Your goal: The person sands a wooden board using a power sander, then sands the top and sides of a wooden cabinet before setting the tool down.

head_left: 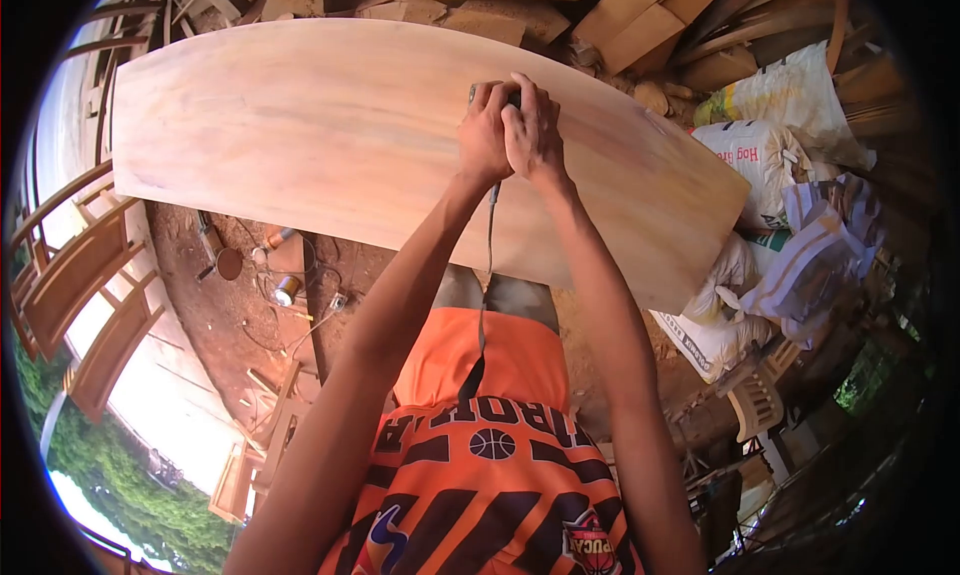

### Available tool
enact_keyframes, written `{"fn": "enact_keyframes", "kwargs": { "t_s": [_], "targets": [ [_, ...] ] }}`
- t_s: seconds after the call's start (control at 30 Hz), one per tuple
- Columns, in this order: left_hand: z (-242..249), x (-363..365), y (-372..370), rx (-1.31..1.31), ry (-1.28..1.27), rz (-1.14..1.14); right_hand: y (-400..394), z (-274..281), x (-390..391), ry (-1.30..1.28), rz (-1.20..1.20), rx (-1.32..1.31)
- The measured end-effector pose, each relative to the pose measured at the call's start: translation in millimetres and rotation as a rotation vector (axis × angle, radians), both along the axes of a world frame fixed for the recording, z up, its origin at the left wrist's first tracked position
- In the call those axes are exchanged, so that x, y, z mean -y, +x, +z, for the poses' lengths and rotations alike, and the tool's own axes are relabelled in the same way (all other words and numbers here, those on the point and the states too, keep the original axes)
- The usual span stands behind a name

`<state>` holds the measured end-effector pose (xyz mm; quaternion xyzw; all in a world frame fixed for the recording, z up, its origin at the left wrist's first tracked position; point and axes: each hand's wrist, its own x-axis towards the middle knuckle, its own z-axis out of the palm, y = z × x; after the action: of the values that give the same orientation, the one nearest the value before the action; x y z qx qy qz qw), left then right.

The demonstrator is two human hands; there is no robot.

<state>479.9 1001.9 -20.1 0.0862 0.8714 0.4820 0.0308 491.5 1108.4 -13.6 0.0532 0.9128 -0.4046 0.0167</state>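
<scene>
A wide, pale wooden board (300, 125) with curved long edges lies flat in front of me. Over its middle, my left hand (484, 137) and my right hand (533, 133) are side by side, fingers curled round a small corded power tool, apparently a sander (514, 99). Only dark bits of it show between and behind my fingers; its underside is hidden. A dark cord (491, 235) runs from the tool back over the board's near edge toward my orange shirt (490, 365).
Scrap planks (640, 20) are piled behind the board. Filled sacks (750, 160) stand at the right, and wooden chair parts (85, 265) at the left. On the dirt floor lie a disc grinder (218, 250), a can (287, 290) and loose cords.
</scene>
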Motion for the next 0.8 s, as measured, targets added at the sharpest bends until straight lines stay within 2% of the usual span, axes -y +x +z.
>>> {"fn": "enact_keyframes", "kwargs": {
  "t_s": [0.13, 0.2, 0.27, 0.4, 0.6, 0.67, 0.8],
  "targets": [
    [4.8, 56.0, -18.1, -0.01, -0.036, 0.053, -23.1, -4.7, 58.9, 0.011, -0.003, -0.053],
    [-8.7, 84.6, -29.2, -0.178, -0.113, 0.039, -32.3, -3.0, 86.1, -0.006, 0.018, -0.081],
    [-5.7, 110.8, -30.8, -0.091, -0.11, 0.079, -40.1, -1.5, 112.3, -0.008, 0.029, -0.073],
    [-12.9, 147.9, -36.2, -0.29, -0.219, 0.015, -43.9, -1.8, 146.5, 0.004, 0.056, -0.049],
    [4.7, 116.5, -30.4, -0.031, -0.074, 0.085, -36.0, -1.7, 117.9, 0.007, 0.01, -0.053],
    [10.4, 92.1, -26.3, 0.018, -0.056, 0.093, -32.0, 5.5, 94.5, -0.027, -0.009, 0.076],
    [10.3, 47.6, -16.0, 0.061, -0.007, 0.017, -15.1, 0.0, 43.8, -0.025, -0.037, 0.122]
  ]
}}
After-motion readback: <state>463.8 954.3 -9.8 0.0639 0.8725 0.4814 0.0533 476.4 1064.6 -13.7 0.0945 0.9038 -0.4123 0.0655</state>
